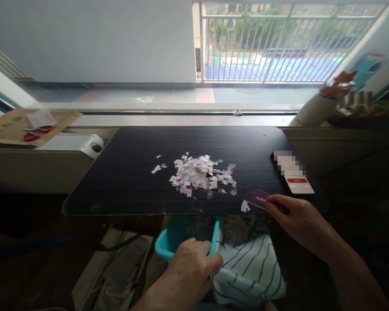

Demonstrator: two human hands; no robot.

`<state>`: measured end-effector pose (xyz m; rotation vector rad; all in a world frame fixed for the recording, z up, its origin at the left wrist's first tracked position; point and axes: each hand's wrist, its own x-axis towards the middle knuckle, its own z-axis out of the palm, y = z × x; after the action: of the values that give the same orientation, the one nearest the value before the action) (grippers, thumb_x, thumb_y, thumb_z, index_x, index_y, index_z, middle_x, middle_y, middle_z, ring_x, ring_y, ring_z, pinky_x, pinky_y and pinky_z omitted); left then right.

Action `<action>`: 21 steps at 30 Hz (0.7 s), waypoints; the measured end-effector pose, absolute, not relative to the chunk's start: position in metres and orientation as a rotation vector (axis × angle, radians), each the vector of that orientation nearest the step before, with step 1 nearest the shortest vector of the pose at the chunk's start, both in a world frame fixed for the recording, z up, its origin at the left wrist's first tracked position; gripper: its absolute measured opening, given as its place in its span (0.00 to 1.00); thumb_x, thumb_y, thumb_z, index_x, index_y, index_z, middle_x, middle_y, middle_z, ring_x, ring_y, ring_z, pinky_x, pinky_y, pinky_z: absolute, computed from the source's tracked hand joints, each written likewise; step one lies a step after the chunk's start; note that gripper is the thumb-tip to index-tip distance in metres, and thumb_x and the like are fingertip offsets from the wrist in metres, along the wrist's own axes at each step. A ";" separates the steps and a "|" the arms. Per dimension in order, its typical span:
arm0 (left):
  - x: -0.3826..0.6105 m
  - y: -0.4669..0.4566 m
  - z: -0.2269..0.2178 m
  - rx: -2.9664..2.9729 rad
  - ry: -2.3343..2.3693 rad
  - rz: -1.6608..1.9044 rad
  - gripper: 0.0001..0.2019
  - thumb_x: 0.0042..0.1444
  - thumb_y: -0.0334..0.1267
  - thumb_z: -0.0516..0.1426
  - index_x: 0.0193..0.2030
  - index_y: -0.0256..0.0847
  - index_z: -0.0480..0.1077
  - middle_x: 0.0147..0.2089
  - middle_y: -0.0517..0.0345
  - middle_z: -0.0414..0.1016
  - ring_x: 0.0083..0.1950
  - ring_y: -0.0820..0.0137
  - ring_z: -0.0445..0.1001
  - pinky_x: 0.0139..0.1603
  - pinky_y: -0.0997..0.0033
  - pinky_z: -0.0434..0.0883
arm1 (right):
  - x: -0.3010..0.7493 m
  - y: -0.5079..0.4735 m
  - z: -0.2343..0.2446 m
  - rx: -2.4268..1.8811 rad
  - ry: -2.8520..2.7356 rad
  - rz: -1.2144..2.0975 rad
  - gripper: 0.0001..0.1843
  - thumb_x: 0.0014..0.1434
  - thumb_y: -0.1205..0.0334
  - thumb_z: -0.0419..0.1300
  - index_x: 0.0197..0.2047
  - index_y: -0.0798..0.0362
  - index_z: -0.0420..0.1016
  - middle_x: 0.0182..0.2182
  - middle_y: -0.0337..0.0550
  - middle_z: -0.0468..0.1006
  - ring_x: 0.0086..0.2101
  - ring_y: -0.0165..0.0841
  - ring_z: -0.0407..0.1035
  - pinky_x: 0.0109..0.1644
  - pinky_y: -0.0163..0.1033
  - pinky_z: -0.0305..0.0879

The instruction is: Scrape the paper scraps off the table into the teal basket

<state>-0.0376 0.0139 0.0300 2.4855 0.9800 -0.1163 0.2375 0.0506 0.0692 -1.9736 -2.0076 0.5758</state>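
My left hand (192, 265) is closed over the near rim of a turquoise plastic bin (164, 250), held below the table's front edge. With my right hand (294, 218) I pinch a thin, translucent pink curved piece of plastic (255, 197), its far end low over the tabletop. A few white paper scraps (245, 206) lie right by that plastic piece, at the table's edge. The main pile of small cut paper and clear film bits (197, 172) is spread across the middle of the dark table (126, 181).
A phone (298, 183) lies at the table's right. Beside the bin is a white container with dark stripes (249, 268). Red-handled scissors (35, 133) rest on brown paper (6, 129) at the left. A fox-topped pale vase (314, 108) stands on the sill.
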 end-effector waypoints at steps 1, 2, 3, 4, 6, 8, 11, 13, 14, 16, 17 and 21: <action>-0.039 0.013 0.030 2.480 0.986 -0.110 0.02 0.57 0.33 0.59 0.37 0.44 0.70 0.33 0.58 0.68 0.33 0.65 0.66 0.35 0.67 0.62 | 0.238 0.049 0.070 -1.976 -2.007 0.580 0.13 0.61 0.56 0.53 0.34 0.49 0.78 0.25 0.38 0.79 0.25 0.31 0.71 0.28 0.34 0.61; -0.039 0.013 0.029 2.475 0.993 -0.107 0.02 0.57 0.33 0.59 0.37 0.44 0.70 0.33 0.58 0.68 0.33 0.65 0.66 0.35 0.67 0.62 | 0.238 0.046 0.071 -1.971 -2.015 0.598 0.14 0.61 0.56 0.53 0.33 0.49 0.78 0.25 0.38 0.79 0.25 0.31 0.72 0.28 0.34 0.61; -0.040 0.012 0.029 2.471 1.000 -0.104 0.02 0.57 0.33 0.59 0.37 0.44 0.70 0.33 0.58 0.67 0.33 0.66 0.66 0.35 0.67 0.62 | 0.239 0.044 0.072 -1.961 -2.030 0.626 0.14 0.61 0.56 0.53 0.32 0.48 0.78 0.25 0.38 0.79 0.25 0.31 0.72 0.28 0.33 0.61; -0.040 0.011 0.029 2.467 1.007 -0.102 0.02 0.57 0.32 0.59 0.37 0.44 0.70 0.33 0.58 0.67 0.33 0.66 0.66 0.35 0.67 0.62 | 0.239 0.041 0.073 -1.950 -2.044 0.659 0.14 0.61 0.56 0.53 0.32 0.48 0.78 0.25 0.38 0.79 0.25 0.31 0.72 0.27 0.33 0.61; -0.040 0.011 0.029 2.463 1.014 -0.097 0.03 0.57 0.32 0.59 0.37 0.44 0.70 0.33 0.59 0.67 0.33 0.66 0.65 0.35 0.67 0.61 | 0.240 0.036 0.075 -1.935 -2.056 0.686 0.13 0.61 0.56 0.54 0.32 0.48 0.78 0.25 0.39 0.80 0.25 0.31 0.72 0.26 0.33 0.61; -0.040 0.011 0.029 2.461 1.013 -0.093 0.02 0.58 0.32 0.58 0.37 0.43 0.70 0.33 0.59 0.67 0.33 0.66 0.65 0.35 0.67 0.61 | 0.240 0.034 0.075 -1.931 -2.045 0.636 0.13 0.61 0.55 0.54 0.34 0.48 0.79 0.27 0.40 0.81 0.26 0.32 0.72 0.27 0.33 0.61; -0.039 0.012 0.030 2.456 1.000 -0.098 0.02 0.58 0.33 0.59 0.37 0.43 0.70 0.33 0.58 0.67 0.33 0.66 0.65 0.34 0.67 0.61 | 0.239 0.036 0.073 -1.949 -2.035 0.516 0.13 0.62 0.56 0.53 0.36 0.49 0.78 0.29 0.41 0.81 0.27 0.32 0.73 0.29 0.34 0.62; -0.039 0.012 0.031 2.452 0.998 -0.102 0.02 0.57 0.33 0.59 0.37 0.44 0.70 0.33 0.58 0.68 0.33 0.66 0.66 0.34 0.67 0.61 | 0.239 0.036 0.072 -1.974 -2.070 0.517 0.14 0.63 0.56 0.51 0.33 0.49 0.76 0.27 0.40 0.79 0.26 0.32 0.72 0.28 0.34 0.61; -0.039 0.012 0.031 2.451 1.001 -0.106 0.02 0.57 0.33 0.59 0.37 0.44 0.70 0.33 0.58 0.68 0.33 0.66 0.66 0.34 0.67 0.61 | 0.240 0.035 0.073 -1.984 -2.091 0.551 0.15 0.63 0.56 0.51 0.31 0.49 0.75 0.25 0.39 0.79 0.25 0.31 0.71 0.28 0.34 0.60; -0.039 0.013 0.032 2.450 1.013 -0.112 0.03 0.56 0.32 0.59 0.37 0.44 0.71 0.33 0.58 0.68 0.33 0.66 0.66 0.34 0.67 0.61 | 0.240 0.033 0.074 -1.991 -2.109 0.623 0.15 0.63 0.56 0.52 0.28 0.49 0.74 0.23 0.38 0.78 0.24 0.31 0.70 0.26 0.34 0.59; -0.039 0.013 0.031 2.450 1.015 -0.115 0.03 0.56 0.32 0.59 0.37 0.44 0.71 0.33 0.58 0.68 0.33 0.66 0.66 0.35 0.67 0.61 | 0.239 0.033 0.074 -1.981 -2.101 0.639 0.14 0.62 0.56 0.52 0.28 0.48 0.74 0.24 0.38 0.78 0.24 0.31 0.70 0.26 0.34 0.59; -0.036 0.016 0.030 2.456 0.988 -0.126 0.03 0.56 0.32 0.59 0.37 0.44 0.71 0.33 0.58 0.68 0.33 0.65 0.66 0.34 0.68 0.62 | 0.223 0.051 0.070 -1.850 -2.015 0.539 0.12 0.62 0.57 0.53 0.36 0.50 0.77 0.27 0.39 0.79 0.26 0.31 0.70 0.29 0.33 0.60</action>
<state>-0.0362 0.0159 0.0304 2.4561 0.9882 -0.1261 0.2229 0.0507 0.0700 -1.8496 -2.0152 0.5388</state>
